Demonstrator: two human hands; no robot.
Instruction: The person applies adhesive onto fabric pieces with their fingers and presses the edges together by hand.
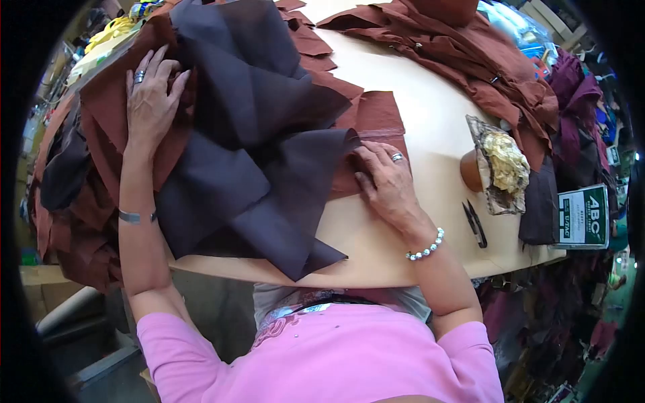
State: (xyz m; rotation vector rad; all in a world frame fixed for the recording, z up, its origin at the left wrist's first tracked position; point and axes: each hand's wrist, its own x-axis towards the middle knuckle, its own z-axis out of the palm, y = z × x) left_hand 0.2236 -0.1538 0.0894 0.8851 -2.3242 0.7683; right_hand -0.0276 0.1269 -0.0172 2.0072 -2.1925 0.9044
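My left hand lies on rust-brown cloth at the upper left, its fingers apart and slightly bent. Beside it a large dark grey-purple cloth spreads in loose folds over the table, one corner hanging over the front edge. My right hand is at the right end of this dark cloth, with bent fingers closed at its raised edge. The fingertips are partly hidden there. Under the right hand and the dark cloth lies a flat rust-brown cloth piece with a seam line across it.
Black thread snips lie right of my right hand. Behind them stands a brown pot beside a cardboard piece bearing a yellowish lump. A rust-brown garment pile and a green-and-white ABC box line the table's right side.
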